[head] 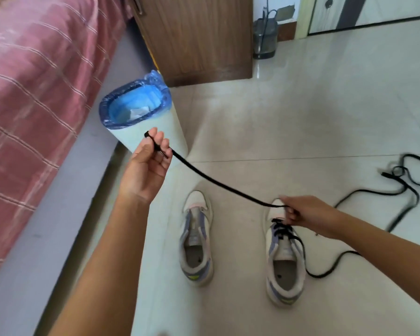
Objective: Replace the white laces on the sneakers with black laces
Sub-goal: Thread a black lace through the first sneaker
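Observation:
Two white and purple sneakers stand side by side on the tiled floor. The left sneaker (196,241) has no lace. The right sneaker (283,258) has a black lace (218,181) threaded through its lower eyelets. My left hand (147,163) is raised and pinches one end of that lace, pulled taut up and to the left. My right hand (305,210) rests at the toe of the right sneaker, its fingers curled round the lace where it leaves the shoe. The lace's other end trails off to the right across the floor.
A second black lace (402,180) lies tangled on the floor at the right. A pale bin (155,127) with a blue liner stands just behind my left hand. A bed with a pink checked cover (34,81) is at the left, a wooden cabinet (194,37) behind.

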The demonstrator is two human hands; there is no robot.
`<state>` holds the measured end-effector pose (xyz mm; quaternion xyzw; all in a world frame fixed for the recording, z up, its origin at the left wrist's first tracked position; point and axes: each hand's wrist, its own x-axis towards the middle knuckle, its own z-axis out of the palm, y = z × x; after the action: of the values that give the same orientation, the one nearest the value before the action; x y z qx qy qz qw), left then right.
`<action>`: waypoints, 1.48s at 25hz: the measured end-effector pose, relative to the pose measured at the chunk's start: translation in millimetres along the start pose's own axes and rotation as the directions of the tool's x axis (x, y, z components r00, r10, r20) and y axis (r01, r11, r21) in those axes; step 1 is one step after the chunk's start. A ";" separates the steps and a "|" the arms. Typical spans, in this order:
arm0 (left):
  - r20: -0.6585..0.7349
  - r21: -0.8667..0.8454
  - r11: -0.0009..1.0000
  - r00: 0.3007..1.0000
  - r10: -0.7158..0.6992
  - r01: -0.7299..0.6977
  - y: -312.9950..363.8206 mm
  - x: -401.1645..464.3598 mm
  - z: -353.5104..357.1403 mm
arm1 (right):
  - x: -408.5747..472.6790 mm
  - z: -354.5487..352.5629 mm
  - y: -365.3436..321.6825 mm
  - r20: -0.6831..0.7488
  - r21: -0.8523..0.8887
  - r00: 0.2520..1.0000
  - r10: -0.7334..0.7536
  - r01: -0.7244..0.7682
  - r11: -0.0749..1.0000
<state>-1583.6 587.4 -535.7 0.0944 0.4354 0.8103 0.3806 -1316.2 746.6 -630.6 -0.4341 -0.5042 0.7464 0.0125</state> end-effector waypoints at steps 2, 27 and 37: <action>0.060 0.181 0.978 0.991 -0.118 0.106 -33.3 -17.9 18.9 | 2.5 20.7 -7.3 0.096 -0.314 0.991 -0.098 0.124 0.941; -0.279 0.727 0.587 0.935 -0.220 0.355 -219.2 -85.6 11.2 | -5.6 13.3 81.2 -0.093 -0.837 0.929 -0.357 0.122 0.534; -0.177 0.755 0.582 0.948 -0.263 0.302 -224.0 -86.6 9.1 | -5.0 14.0 81.7 -0.101 -0.820 0.934 -0.342 0.116 0.560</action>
<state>-1399.5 606.8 -688.9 0.1594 0.7580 0.4756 0.4170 -1288.1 693.8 -688.2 -0.4127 -0.8322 0.3696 -0.0237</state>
